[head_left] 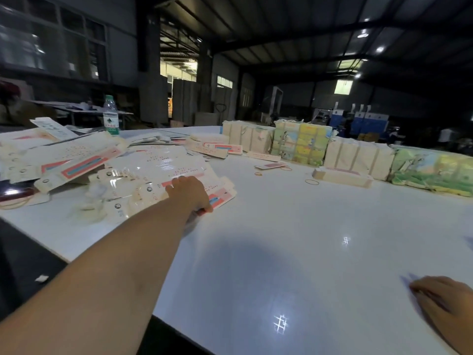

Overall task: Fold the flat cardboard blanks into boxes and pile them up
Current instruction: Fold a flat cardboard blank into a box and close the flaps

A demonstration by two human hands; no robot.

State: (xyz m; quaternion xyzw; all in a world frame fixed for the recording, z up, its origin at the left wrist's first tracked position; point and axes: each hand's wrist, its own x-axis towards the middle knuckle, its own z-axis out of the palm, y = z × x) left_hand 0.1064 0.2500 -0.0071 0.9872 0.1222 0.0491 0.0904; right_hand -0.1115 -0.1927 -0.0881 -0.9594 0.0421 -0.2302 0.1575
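A loose heap of flat white cardboard blanks with red and blue stripes (153, 175) covers the left part of the white table (281, 252). My left hand (190, 193) reaches out over the near right corner of the heap; its thumb pinches the edge of the top blank (222, 198) and its fingers lie on top. My right hand (445, 301) rests on the bare table at the lower right with fingers loosely bent, holding nothing. A small pile of folded flat boxes (343, 176) lies farther back on the right.
Tied bundles of blanks, plain and green-yellow printed (302, 143), line the table's far side. A water bottle (110, 116) stands behind the heap. Rubber bands (311, 182) lie scattered on the table. The table's left edge drops to a dark floor.
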